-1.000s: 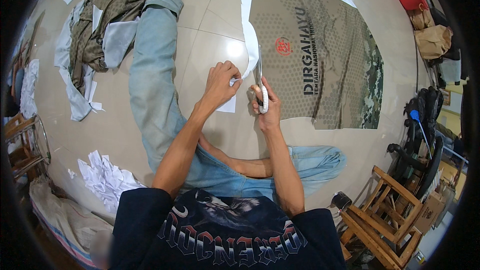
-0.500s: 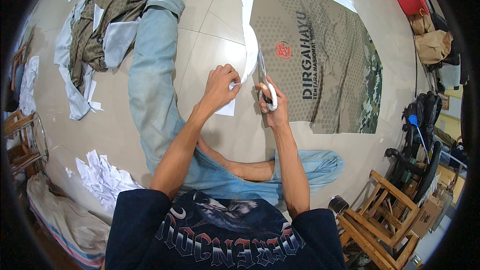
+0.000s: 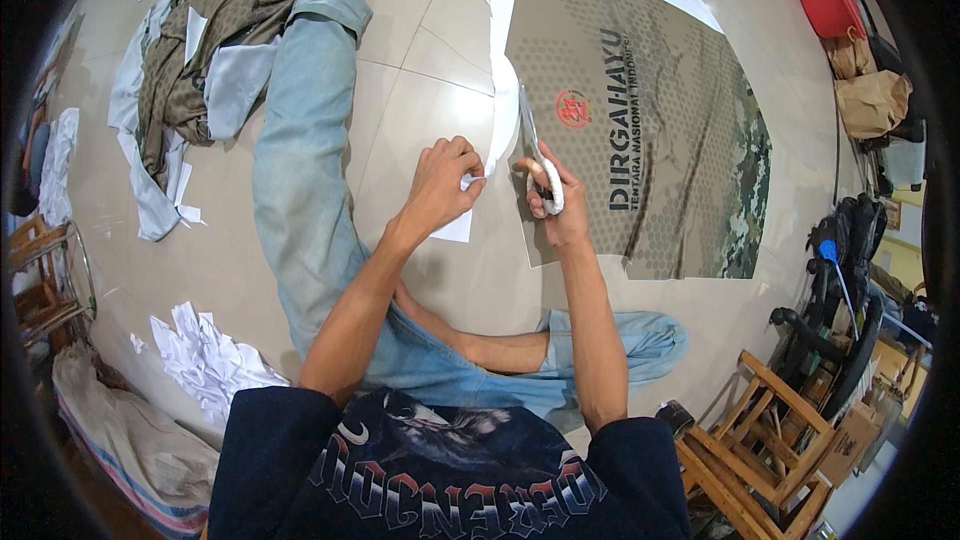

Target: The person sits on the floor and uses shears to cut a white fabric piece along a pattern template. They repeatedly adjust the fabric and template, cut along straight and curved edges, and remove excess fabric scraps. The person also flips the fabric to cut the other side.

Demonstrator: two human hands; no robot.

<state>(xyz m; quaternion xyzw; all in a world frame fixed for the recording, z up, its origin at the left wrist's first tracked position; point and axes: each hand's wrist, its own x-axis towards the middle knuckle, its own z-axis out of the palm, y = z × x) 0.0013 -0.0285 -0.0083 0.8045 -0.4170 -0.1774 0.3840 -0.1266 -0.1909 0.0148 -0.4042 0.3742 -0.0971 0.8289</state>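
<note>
A printed olive-brown fabric panel (image 3: 675,130), with a honeycomb pattern and a camouflage edge, lies flat on the floor with a white margin (image 3: 506,105) along its left and far sides. My right hand (image 3: 566,216) is closed round the white-wrapped handles of a pair of scissors (image 3: 530,118). The blades point away from me along the panel's left edge, beside the white margin. To the left, my left hand (image 3: 443,183) pinches the trailing end of the white edging. A loose white piece (image 3: 457,228) shows just under that hand.
My jeans-clad leg (image 3: 305,140) stretches along the left. Beyond it lies a heap of cut fabric (image 3: 215,60); white scraps (image 3: 212,360) sit nearer. At the right are a wooden stool (image 3: 765,430), a red container (image 3: 830,6) and a paper bag (image 3: 872,102).
The fabric panel has shifted slightly right and toward me. My right hand and the scissors have moved slightly the same way, while my left hand keeps its pinch.
</note>
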